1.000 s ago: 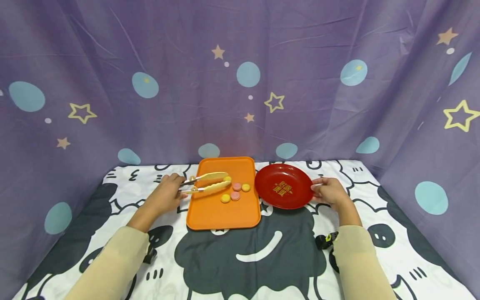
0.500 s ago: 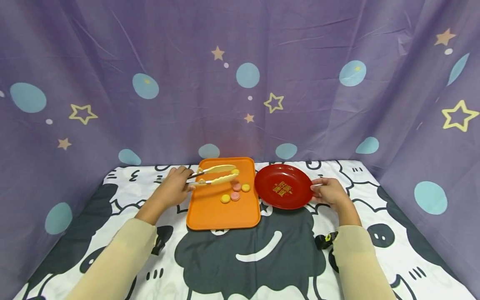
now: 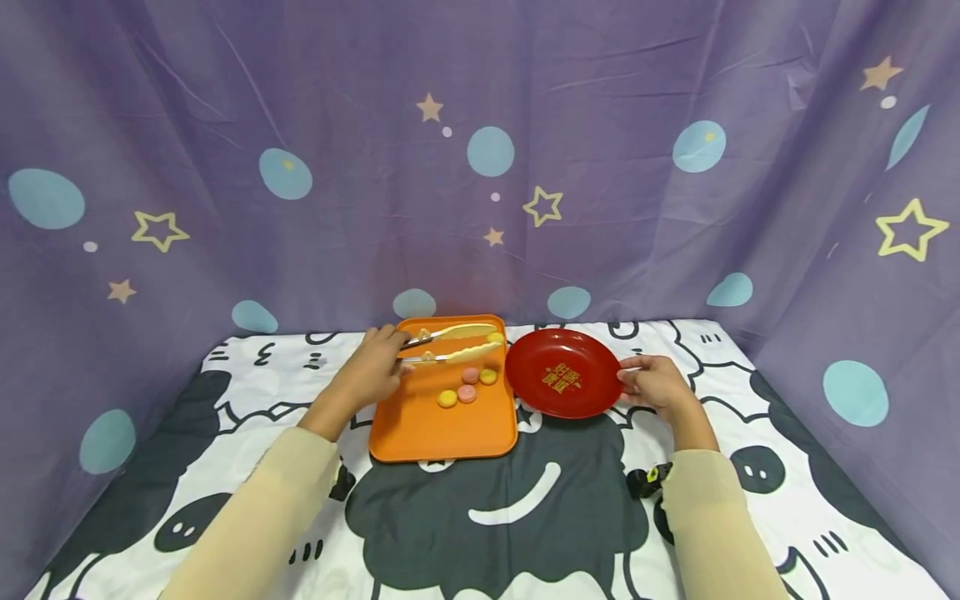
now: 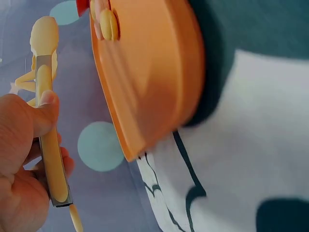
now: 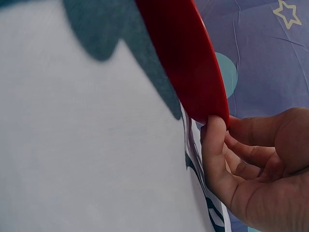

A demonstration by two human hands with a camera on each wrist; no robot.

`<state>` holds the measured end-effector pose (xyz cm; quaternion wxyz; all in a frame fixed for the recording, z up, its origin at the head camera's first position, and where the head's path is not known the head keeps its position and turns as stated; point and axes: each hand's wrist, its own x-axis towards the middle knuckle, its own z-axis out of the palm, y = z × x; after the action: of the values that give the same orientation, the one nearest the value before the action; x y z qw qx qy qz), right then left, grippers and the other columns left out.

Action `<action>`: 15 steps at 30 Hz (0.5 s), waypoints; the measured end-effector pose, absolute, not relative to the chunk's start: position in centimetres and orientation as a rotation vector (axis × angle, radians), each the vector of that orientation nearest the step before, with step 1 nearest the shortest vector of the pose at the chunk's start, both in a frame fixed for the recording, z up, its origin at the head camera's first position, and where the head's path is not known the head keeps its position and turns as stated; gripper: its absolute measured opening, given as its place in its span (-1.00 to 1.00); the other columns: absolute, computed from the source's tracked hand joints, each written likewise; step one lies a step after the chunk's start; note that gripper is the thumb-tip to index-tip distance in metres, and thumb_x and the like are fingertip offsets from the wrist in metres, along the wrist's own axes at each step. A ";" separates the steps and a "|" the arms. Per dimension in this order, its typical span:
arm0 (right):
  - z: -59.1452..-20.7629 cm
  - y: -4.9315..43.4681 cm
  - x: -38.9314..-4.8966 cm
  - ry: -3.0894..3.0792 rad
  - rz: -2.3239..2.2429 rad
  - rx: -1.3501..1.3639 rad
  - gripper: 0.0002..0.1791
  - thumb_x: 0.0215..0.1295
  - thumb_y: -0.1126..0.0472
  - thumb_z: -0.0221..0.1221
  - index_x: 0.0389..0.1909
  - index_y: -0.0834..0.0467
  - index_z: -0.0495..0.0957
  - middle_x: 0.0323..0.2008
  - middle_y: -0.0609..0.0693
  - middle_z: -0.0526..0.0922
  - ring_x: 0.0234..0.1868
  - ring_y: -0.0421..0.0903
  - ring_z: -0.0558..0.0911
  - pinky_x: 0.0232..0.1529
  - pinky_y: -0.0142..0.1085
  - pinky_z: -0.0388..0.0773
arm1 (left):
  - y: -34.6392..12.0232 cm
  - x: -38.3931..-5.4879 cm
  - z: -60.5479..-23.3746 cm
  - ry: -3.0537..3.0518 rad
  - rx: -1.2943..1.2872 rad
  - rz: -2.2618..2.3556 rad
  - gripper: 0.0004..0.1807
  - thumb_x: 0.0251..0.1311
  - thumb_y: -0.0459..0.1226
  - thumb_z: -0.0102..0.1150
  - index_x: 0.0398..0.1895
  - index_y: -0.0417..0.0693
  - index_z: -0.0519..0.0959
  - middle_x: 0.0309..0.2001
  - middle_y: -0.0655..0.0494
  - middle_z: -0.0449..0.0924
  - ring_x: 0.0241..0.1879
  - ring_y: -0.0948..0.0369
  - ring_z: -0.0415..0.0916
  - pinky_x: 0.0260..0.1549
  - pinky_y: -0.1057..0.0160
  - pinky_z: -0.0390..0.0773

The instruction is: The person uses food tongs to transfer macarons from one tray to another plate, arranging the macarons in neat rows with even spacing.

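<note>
Straddling a yellow macaron (image 3: 495, 337) with the tips of the tongs (image 3: 453, 357), over the far right part of the orange tray (image 3: 450, 433); impossible to tell whether truly pinched. Gripping those tongs in the left hand (image 3: 373, 367), at the tray's left edge; pinching the red plate (image 3: 570, 352) by its rim with the right hand (image 3: 656, 385), beyond the tray's right side. Best to squeeze lightly here, tips level, enough to hold without crushing. Wise, too, to lift clear of the four loose macarons (image 3: 467, 393), two pink and two yellow, around the tray's middle, and to hold the plate steady. Beneath the tray, cartoon-printed cloth (image 3: 420, 533) in white and dark grey; behind it, purple curtain (image 3: 360, 167), all blue spots and stars.
</note>
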<state>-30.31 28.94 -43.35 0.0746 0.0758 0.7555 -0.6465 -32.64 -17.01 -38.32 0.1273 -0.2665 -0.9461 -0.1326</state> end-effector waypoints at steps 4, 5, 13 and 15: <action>-43.4 28.9 -30.3 2.266 -1.944 0.229 -0.60 0.46 0.45 0.03 0.25 0.53 0.35 -0.32 0.02 0.64 -0.39 -0.18 0.65 -0.30 -0.30 0.70 | -16.1 -32.7 -38.4 -2.755 -0.773 -0.394 -0.49 0.28 -0.29 0.37 0.22 -0.36 0.50 0.10 -0.22 0.53 -0.02 -0.13 0.37 0.09 -0.08 0.40; -43.5 28.8 -30.2 2.265 -1.945 0.233 -0.60 0.46 0.45 0.04 0.25 0.53 0.35 -0.32 0.02 0.64 -0.39 -0.18 0.65 -0.30 -0.30 0.70 | -15.9 -32.7 -38.4 -2.757 -0.770 -0.391 -0.49 0.28 -0.28 0.37 0.22 -0.36 0.50 0.12 -0.22 0.53 -0.01 -0.13 0.37 0.10 -0.08 0.41; -43.5 28.9 -30.3 2.258 -1.940 0.243 -0.58 0.46 0.44 0.05 0.27 0.52 0.35 -0.30 0.04 0.65 -0.39 -0.17 0.65 -0.29 -0.29 0.70 | -13.9 -33.1 -38.7 -2.704 -0.845 -0.400 -0.51 0.23 -0.36 0.37 0.18 -0.40 0.51 0.08 -0.23 0.56 0.11 -0.17 0.40 0.22 -0.09 0.33; -43.4 28.9 -30.3 2.255 -1.943 0.242 -0.58 0.46 0.44 0.05 0.27 0.52 0.35 -0.31 0.04 0.65 -0.39 -0.17 0.65 -0.30 -0.29 0.70 | -13.3 -33.2 -38.8 -2.710 -0.858 -0.402 -0.53 0.23 -0.39 0.34 0.19 -0.38 0.52 0.09 -0.22 0.55 0.16 -0.17 0.40 0.26 -0.09 0.32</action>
<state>-30.30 28.91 -43.43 0.0772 0.0809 0.7528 -0.6487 -33.20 -13.34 -38.76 0.1351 -0.2962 -0.9353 -0.1388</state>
